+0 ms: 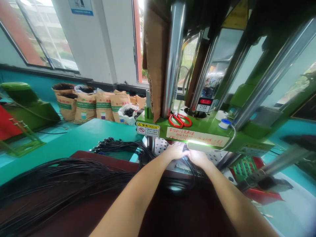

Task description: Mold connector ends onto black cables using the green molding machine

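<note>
My left hand (176, 151) and my right hand (197, 157) reach under the green plate of an upright press (155, 120) and meet there in bright light. Their fingers are closed and brought together around dark ends of black cables (189, 164), which hang down toward me from between the hands. The exact finger grip is small and washed out. Below the hands lies a metal fixture (182, 166). More black cables (118, 146) are heaped on the left, close to my left forearm.
Red-handled scissors (180, 120) and a blue-and-white spool (224, 123) rest on the press ledge. Steel columns (174, 59) rise above it. A long cable bundle (61, 177) covers the dark red surface at left. Paper sacks (85, 107) stand by the wall. A green tray (245, 168) sits right.
</note>
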Demonstrator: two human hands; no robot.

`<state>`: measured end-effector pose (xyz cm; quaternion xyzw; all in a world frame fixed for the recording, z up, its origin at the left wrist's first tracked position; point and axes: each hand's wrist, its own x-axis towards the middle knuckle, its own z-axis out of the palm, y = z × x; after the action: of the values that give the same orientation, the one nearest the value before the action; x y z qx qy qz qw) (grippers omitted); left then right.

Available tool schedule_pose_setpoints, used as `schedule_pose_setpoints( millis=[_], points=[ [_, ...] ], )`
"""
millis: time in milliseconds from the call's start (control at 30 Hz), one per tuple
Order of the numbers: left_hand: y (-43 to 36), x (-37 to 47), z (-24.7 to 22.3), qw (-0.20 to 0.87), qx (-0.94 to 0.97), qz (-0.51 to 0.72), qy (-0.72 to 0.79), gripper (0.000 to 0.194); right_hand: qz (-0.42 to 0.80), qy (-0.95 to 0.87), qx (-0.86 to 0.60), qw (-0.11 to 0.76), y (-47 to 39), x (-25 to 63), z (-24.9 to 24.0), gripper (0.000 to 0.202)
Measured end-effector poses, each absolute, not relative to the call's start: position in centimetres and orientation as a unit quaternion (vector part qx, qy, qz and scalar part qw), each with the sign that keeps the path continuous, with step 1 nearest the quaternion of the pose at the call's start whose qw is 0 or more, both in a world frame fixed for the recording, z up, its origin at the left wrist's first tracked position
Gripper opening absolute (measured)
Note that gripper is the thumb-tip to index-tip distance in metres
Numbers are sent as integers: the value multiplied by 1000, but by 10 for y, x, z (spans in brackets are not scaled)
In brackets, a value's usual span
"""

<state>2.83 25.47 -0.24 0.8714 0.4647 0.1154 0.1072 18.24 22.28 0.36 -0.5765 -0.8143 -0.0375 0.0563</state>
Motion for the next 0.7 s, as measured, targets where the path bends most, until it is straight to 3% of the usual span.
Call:
schedule_pose_setpoints(
  millis=[333, 700],
  points=[
    [245, 6, 6, 128, 846, 119, 504, 58, -41, -798, -598, 60, 215, 197, 13, 42],
    [247, 10, 1, 136, 831, 118, 527, 54, 0, -801, -589, 102, 226, 200, 5, 43]
  ],
)
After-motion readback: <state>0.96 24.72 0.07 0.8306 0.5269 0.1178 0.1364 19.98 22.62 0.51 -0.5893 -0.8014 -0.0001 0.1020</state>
